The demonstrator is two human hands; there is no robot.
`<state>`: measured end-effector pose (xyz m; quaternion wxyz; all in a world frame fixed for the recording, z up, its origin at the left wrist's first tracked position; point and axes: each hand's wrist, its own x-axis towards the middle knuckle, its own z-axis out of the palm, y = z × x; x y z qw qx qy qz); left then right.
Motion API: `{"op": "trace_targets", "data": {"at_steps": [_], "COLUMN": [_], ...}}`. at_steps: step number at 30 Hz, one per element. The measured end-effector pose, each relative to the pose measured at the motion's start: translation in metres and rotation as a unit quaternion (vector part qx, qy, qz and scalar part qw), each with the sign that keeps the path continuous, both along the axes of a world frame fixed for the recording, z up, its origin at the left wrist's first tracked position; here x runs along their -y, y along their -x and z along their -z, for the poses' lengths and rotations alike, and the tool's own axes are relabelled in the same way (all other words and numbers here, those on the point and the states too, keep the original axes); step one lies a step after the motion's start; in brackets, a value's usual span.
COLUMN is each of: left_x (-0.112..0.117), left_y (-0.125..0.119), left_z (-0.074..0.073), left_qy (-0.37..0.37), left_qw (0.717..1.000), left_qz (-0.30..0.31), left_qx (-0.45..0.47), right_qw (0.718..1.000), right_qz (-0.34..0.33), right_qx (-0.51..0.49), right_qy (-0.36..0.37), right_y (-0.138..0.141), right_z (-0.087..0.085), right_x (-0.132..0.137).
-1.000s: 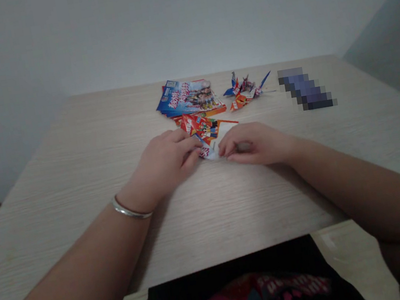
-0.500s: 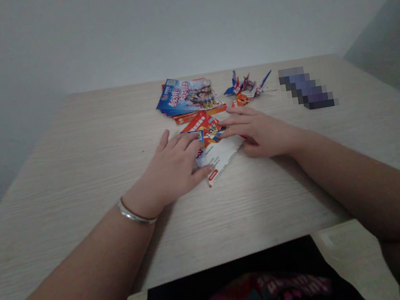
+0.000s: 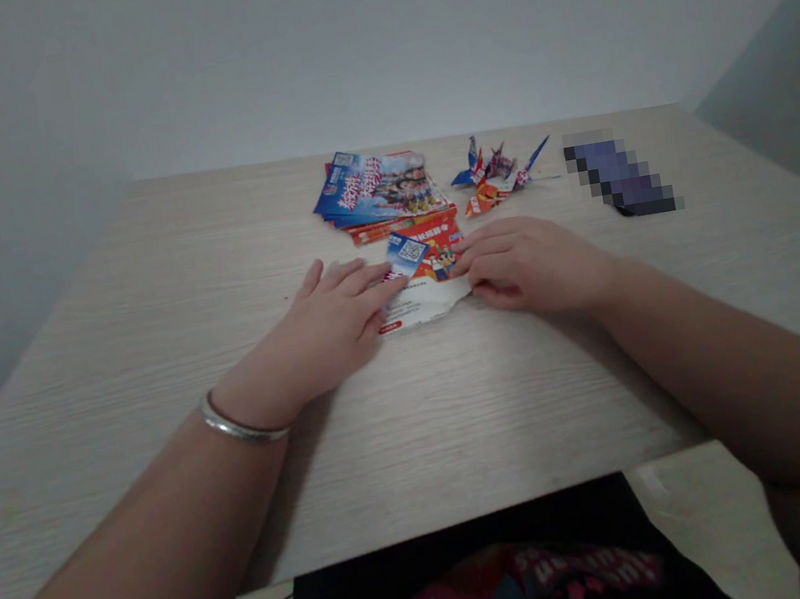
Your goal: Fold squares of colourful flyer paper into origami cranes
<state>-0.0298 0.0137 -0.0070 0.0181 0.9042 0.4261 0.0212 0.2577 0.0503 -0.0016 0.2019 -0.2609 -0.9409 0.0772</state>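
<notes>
At mid-frame the printed leaflet (image 3: 431, 303) looks only partly folded, the left hand (image 3: 320, 327) resting on it ungrasping, the right hand's (image 3: 538, 262) grip impossible to tell, with finished-looking origami (image 3: 482, 197) above right of centre.

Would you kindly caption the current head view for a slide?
Left hand and right hand touch a partly folded leaflet, origami and leaflet stack beyond.

Plain room, exact kind unclear: wood-grain table (image 3: 172, 255) against a pale wall (image 3: 359, 43)
</notes>
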Motion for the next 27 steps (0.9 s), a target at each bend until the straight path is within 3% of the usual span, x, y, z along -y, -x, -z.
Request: {"op": "trace_targets", "data": {"at_steps": [6,12,19,22,27], "left_x": [-0.003,-0.001,0.0,0.0,0.002], "left_y": [0.0,-0.009,-0.009,-0.01,-0.013], "left_z": [0.013,-0.003,-0.004,-0.003,-0.005], "left_qy": [-0.043,-0.059,-0.067,-0.065,-0.026], "left_qw": [0.999,0.995,0.993,0.992,0.993], "left_qz": [0.024,0.082,0.098,0.111,0.112], "left_qx": [0.02,0.015,-0.013,-0.013,0.034], "right_qw": [0.997,0.993,0.981,0.97,0.971], "right_qz": [0.032,0.082,0.044,0.062,0.187], "right_qx": [0.063,0.07,-0.001,-0.048,-0.065], "right_qy": [0.022,0.057,0.188,0.232,0.134], "right_y": [0.009,0.005,-0.01,-0.01,-0.001], "right_z": [-0.004,-0.011,-0.012,-0.005,0.005], "right_x": [0.012,0.013,0.003,-0.002,-0.005]}}
